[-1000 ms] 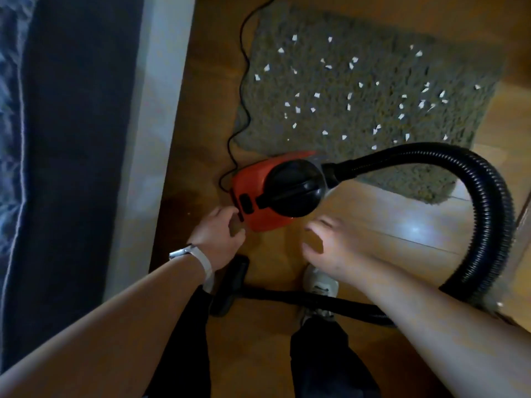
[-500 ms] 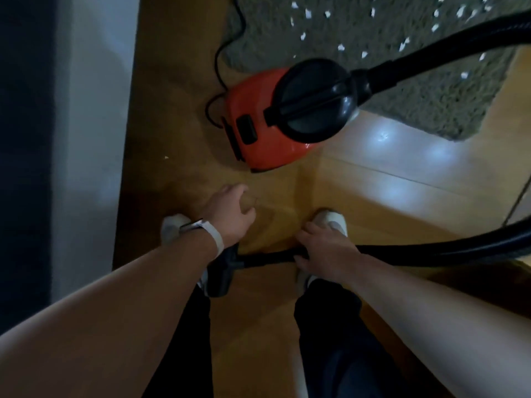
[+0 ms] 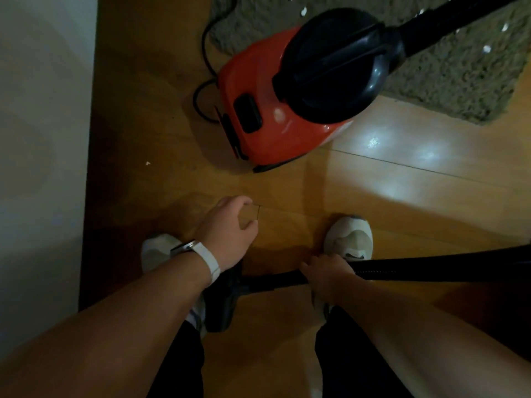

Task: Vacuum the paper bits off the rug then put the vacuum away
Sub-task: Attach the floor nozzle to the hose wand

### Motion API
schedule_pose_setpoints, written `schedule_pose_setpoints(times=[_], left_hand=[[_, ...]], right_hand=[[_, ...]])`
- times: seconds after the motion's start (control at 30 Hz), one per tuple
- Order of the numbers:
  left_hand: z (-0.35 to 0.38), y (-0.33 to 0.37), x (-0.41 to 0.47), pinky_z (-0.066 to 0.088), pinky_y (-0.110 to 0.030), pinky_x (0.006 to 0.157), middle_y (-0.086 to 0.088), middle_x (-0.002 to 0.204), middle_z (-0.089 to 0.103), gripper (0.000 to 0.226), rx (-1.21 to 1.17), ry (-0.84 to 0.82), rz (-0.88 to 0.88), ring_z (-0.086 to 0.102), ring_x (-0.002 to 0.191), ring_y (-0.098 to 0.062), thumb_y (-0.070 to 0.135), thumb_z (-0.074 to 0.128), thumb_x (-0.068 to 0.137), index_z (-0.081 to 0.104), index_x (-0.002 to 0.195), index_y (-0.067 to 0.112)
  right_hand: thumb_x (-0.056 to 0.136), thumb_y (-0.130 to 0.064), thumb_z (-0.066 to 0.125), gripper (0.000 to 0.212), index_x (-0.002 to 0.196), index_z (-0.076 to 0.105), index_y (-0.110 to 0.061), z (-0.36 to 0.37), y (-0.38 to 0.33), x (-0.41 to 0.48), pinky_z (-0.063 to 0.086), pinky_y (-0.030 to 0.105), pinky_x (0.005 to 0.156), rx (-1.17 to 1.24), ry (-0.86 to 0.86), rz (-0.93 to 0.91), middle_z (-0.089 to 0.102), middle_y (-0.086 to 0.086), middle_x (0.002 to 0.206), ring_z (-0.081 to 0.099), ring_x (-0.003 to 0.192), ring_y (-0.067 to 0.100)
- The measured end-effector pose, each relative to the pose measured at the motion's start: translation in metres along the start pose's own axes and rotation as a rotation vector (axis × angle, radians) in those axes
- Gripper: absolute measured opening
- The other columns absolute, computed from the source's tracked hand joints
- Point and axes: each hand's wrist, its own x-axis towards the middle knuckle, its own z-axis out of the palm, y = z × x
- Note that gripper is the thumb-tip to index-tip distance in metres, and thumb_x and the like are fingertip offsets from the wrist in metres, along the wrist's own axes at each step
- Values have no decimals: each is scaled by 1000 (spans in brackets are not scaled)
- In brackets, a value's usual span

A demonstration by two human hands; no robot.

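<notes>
A red and black vacuum (image 3: 270, 110) stands on the wooden floor at the near edge of the grey-green rug (image 3: 448, 73). White paper bits (image 3: 486, 48) lie on the rug. The black wand (image 3: 431, 270) lies across the floor by my feet, and its floor nozzle (image 3: 222, 300) sits near my left shoe. My right hand (image 3: 324, 275) is closed around the wand. My left hand (image 3: 230, 231), with a white watch on the wrist, hovers above the floor with loosely curled fingers and holds nothing.
A white wall or furniture side (image 3: 43, 139) runs along the left. The vacuum's black cord (image 3: 201, 81) loops on the floor left of the body. One paper bit (image 3: 148, 163) lies on the bare floor. My two white shoes (image 3: 352, 239) stand on the boards.
My view has tilted down from the rug to my feet. Both hands drew back from the vacuum body, and my right hand took hold of the wand on the floor.
</notes>
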Motion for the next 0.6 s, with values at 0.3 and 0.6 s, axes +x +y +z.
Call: schedule_pose_setpoints(times=[0.3,0.6], left_hand=[[-60,52,-25,41,-26,89,10,127,48,33,-6,118,66,50,115,-11,29,57,95,52,127,27],[-146,79,-61,45,-33,93,7,128,50,33,45,284,64,51,115,-14,31,55,95,53,128,27]], right_hand=[[97,-19,46,26,123,46,-18,-38,7,-83,48,38,72,255,183,170,61,11,112,62,99,33],[98,-36,47,31,127,41,-26,-112,-23,-174,46,32,57,339,358,107,48,-2,86,55,72,23]])
